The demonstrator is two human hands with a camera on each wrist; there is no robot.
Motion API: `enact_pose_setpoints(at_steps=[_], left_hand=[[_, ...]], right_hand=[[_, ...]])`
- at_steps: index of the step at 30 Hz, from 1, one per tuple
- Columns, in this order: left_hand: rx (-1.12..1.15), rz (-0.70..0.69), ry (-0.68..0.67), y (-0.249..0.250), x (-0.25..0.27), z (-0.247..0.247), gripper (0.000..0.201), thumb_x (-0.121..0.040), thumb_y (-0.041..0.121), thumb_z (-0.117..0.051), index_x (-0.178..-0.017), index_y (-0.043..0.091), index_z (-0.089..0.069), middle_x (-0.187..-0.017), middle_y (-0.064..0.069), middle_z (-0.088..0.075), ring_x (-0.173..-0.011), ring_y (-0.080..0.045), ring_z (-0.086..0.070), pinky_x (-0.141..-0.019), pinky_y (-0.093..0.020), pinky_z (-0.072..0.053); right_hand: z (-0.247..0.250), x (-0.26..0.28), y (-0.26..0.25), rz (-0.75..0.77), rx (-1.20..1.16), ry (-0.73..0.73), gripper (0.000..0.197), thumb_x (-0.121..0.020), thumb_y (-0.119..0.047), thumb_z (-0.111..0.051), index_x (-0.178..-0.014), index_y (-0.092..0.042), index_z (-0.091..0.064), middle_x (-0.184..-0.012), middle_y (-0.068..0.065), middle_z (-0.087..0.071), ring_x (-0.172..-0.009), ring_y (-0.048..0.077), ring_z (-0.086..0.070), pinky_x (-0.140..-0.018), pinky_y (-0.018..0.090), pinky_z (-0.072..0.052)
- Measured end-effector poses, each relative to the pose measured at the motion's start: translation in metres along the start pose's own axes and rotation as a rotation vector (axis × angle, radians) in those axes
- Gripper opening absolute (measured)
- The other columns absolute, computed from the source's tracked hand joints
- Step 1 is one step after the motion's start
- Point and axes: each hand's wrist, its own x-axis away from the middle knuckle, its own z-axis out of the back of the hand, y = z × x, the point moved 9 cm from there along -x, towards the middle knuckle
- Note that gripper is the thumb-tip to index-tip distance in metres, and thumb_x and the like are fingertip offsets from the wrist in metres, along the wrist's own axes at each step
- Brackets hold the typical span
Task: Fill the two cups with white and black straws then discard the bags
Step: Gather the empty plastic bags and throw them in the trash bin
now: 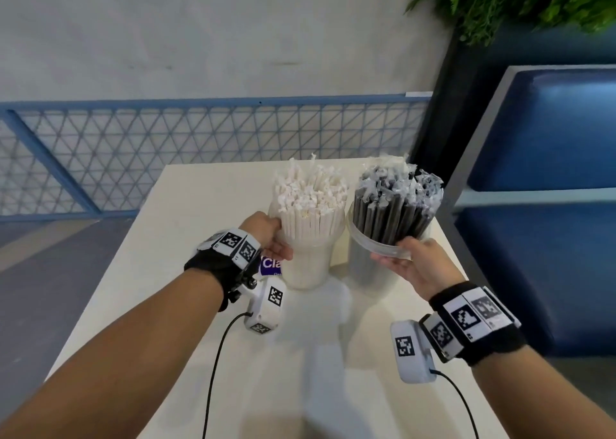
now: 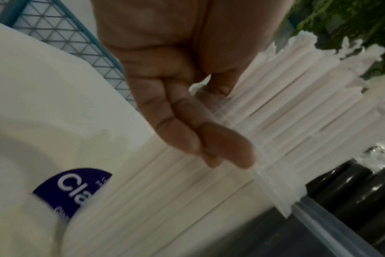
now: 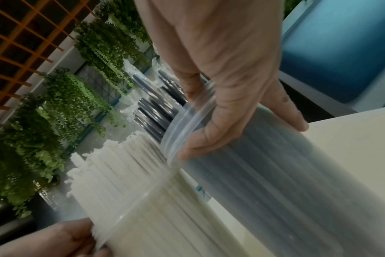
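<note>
Left hand (image 1: 271, 238) grips the white-straw cup (image 1: 308, 265); right hand (image 1: 418, 263) grips the black-straw cup (image 1: 370, 272).

Head cam: above, looking forward and down across the worktop (image 1: 206, 205). Wrist cams: close up, each along its own hand, left hand (image 2: 187, 87), right hand (image 3: 226, 78). All three share the white straws (image 1: 310, 198) and black straws (image 1: 396, 205).
</note>
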Motion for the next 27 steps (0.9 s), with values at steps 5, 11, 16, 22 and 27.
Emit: enact_pose_setpoints(at_steps=[5, 11, 16, 22, 27], left_hand=[[0.064, -0.065, 0.091, 0.034, -0.015, 0.049, 0.027, -0.094, 0.012, -0.037, -0.103, -0.009, -0.052, -0.044, -0.012, -0.064, -0.039, -0.019, -0.063, -0.041, -0.023, -0.052], [0.188, -0.079, 0.220, 0.052, -0.053, 0.095, 0.030, -0.095, 0.014, -0.039, -0.110, -0.010, -0.049, -0.045, -0.013, -0.064, -0.039, -0.018, -0.063, -0.038, -0.023, -0.051], [0.281, -0.065, 0.272, 0.046, -0.082, 0.105, 0.027, -0.097, 0.012, -0.032, -0.111, -0.007, -0.046, -0.065, -0.019, -0.059, -0.034, -0.016, -0.061, -0.037, -0.022, -0.051], [0.288, -0.043, 0.280, 0.030, -0.100, 0.106, 0.024, -0.098, 0.014, -0.030, -0.105, -0.002, -0.047, -0.069, -0.018, -0.059, -0.036, -0.015, -0.061, -0.042, -0.023, -0.052], [0.291, -0.019, 0.285, 0.016, -0.106, 0.113, 0.043, -0.098, 0.031, -0.032, -0.111, -0.009, -0.044, -0.047, -0.014, -0.065, -0.045, -0.021, -0.066, -0.045, -0.024, -0.054]], right_hand=[[-0.046, -0.044, -0.024, 0.021, 0.011, -0.049, 0.036, -0.091, 0.004, -0.035, -0.127, 0.006, -0.037, -0.105, 0.026, -0.062, -0.087, 0.037, -0.068, -0.072, 0.031, -0.059], [-0.110, -0.101, -0.036, 0.007, 0.004, -0.089, 0.027, -0.091, 0.006, -0.034, -0.116, 0.005, -0.045, -0.088, 0.019, -0.063, -0.092, 0.040, -0.063, -0.085, 0.037, -0.054], [-0.138, -0.142, -0.023, -0.027, 0.020, -0.047, 0.032, -0.091, 0.007, -0.037, -0.122, 0.009, -0.044, -0.086, 0.019, -0.063, -0.078, 0.034, -0.065, -0.085, 0.039, -0.053], [-0.139, -0.167, -0.014, -0.038, 0.032, -0.008, 0.039, -0.090, 0.004, -0.039, -0.129, 0.008, -0.038, -0.097, 0.021, -0.062, -0.079, 0.032, -0.067, -0.083, 0.040, -0.054], [-0.139, -0.162, -0.012, -0.065, 0.081, -0.039, 0.026, -0.095, -0.012, -0.045, -0.119, -0.003, -0.041, -0.103, 0.013, -0.057, -0.077, 0.027, -0.066, -0.079, 0.041, -0.054]])
